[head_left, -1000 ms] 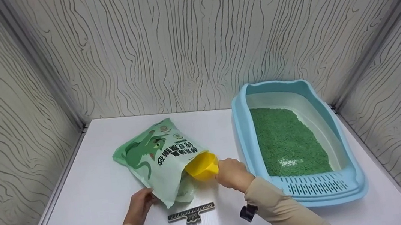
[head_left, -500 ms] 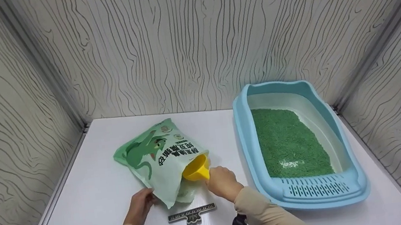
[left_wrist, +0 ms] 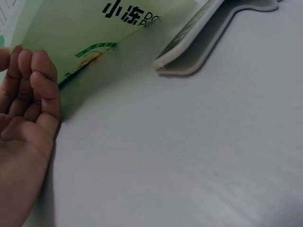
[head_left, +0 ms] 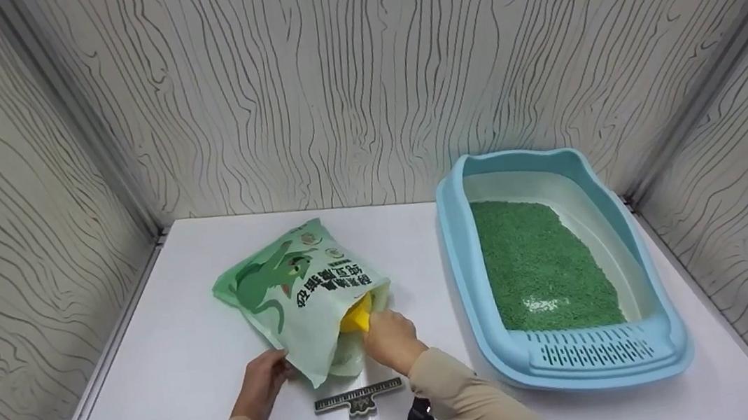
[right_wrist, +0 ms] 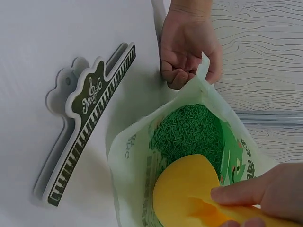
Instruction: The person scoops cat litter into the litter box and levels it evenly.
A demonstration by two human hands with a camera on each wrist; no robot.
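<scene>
A green cat litter bag [head_left: 313, 294] lies on the table with its mouth toward me. My left hand [head_left: 263, 384] holds the bag's edge at the near left corner, its fingers curled in the left wrist view. My right hand [head_left: 392, 338] grips the handle of a yellow scoop [right_wrist: 189, 189], whose bowl is inside the bag's mouth. Green litter pellets [right_wrist: 189, 137] show deeper in the bag, past the scoop, in the right wrist view. In the head view the bag's upper side hides most of the scoop's bowl.
A black-and-white bag clip [head_left: 359, 400] with a piano-key pattern lies just in front of the bag. On the right stands a blue litter box [head_left: 461, 263] with green litter [head_left: 542, 265] spread in it. Wood-grain panels [head_left: 332, 88] wall the table.
My right hand has moved left with the scoop, and the scoop's bowl has gone deeper into the bag. The left hand stays at the bag's corner.
</scene>
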